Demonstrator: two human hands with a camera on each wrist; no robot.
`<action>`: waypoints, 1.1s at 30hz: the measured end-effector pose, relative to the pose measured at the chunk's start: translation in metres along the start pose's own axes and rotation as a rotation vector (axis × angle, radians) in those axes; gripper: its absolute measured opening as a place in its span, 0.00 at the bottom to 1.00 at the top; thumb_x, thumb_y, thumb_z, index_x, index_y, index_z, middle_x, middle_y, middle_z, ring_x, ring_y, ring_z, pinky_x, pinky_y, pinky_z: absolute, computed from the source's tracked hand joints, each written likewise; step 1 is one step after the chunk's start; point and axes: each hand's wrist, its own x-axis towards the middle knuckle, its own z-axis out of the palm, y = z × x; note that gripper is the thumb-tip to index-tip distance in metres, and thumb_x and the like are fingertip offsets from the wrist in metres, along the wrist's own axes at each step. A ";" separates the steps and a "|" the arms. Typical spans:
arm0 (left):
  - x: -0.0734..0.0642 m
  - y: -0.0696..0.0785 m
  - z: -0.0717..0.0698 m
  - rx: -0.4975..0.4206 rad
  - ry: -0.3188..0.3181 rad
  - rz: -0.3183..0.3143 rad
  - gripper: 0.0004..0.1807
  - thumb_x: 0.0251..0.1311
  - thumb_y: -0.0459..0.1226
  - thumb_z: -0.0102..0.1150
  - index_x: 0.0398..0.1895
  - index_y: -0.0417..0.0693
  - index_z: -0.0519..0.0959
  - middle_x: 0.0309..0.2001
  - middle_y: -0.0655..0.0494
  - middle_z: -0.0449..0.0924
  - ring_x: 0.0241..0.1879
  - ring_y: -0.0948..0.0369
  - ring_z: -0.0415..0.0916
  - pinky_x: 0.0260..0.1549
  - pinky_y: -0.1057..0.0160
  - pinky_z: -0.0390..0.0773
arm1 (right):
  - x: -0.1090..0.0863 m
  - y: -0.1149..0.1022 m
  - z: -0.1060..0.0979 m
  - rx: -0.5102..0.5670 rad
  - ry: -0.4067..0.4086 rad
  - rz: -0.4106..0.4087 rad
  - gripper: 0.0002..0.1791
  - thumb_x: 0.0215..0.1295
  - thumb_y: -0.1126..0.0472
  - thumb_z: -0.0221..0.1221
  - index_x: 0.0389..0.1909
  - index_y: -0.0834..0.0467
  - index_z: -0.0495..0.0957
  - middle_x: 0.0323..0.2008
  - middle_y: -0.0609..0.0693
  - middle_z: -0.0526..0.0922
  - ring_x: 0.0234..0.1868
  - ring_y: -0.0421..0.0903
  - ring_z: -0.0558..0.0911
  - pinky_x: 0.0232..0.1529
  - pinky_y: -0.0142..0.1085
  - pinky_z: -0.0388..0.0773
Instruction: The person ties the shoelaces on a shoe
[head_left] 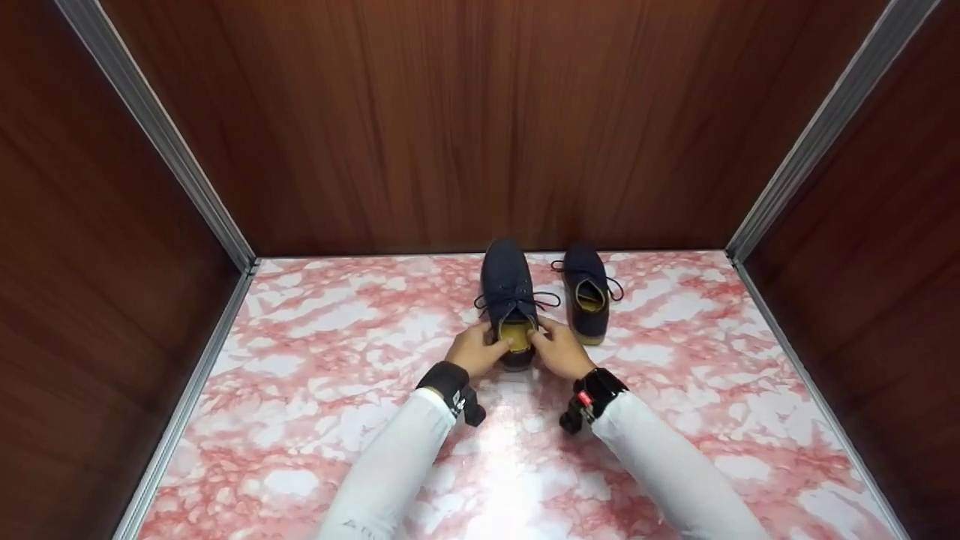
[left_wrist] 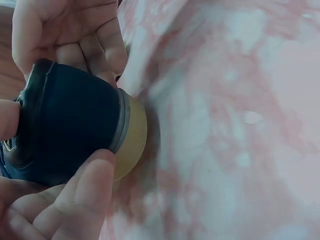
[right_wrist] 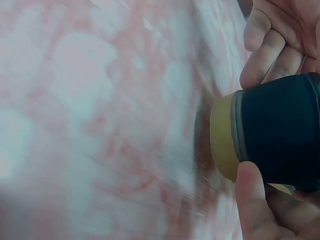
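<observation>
A navy lace-up shoe with a yellow lining points toward the back wall. My left hand grips its left side near the heel, the thumb hooked over the collar. On the other side my right hand pinches the collar, with its thumb at the opening. The shoe's dark heel faces the left wrist camera, and its ribbed tan sole shows in the right wrist view, close over the marbled surface. To the right stands the matching shoe, its toe also toward the back wall.
The red and white marbled surface lies under both shoes. A brown wood-grain panel rises right behind the toes. Further panels with grey metal edging close off the left and right sides.
</observation>
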 end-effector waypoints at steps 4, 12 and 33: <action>0.011 0.003 0.001 -0.021 -0.003 -0.003 0.21 0.69 0.47 0.62 0.61 0.48 0.81 0.55 0.45 0.88 0.58 0.48 0.83 0.62 0.49 0.80 | 0.012 -0.001 0.001 -0.011 0.050 -0.010 0.28 0.76 0.59 0.54 0.74 0.63 0.70 0.67 0.66 0.78 0.59 0.55 0.85 0.64 0.47 0.80; 0.025 0.002 0.006 -0.043 -0.020 -0.059 0.29 0.70 0.45 0.60 0.73 0.49 0.72 0.64 0.41 0.82 0.63 0.45 0.79 0.66 0.47 0.77 | 0.028 0.003 0.006 -0.043 0.075 0.014 0.27 0.78 0.59 0.53 0.75 0.61 0.70 0.69 0.66 0.77 0.63 0.59 0.82 0.69 0.53 0.76; 0.038 -0.004 0.025 -0.054 0.049 -0.120 0.32 0.75 0.47 0.52 0.78 0.44 0.67 0.71 0.40 0.75 0.73 0.43 0.71 0.75 0.47 0.69 | 0.039 0.007 0.013 -0.128 0.149 0.141 0.29 0.80 0.50 0.54 0.74 0.63 0.70 0.70 0.66 0.74 0.73 0.61 0.74 0.76 0.52 0.68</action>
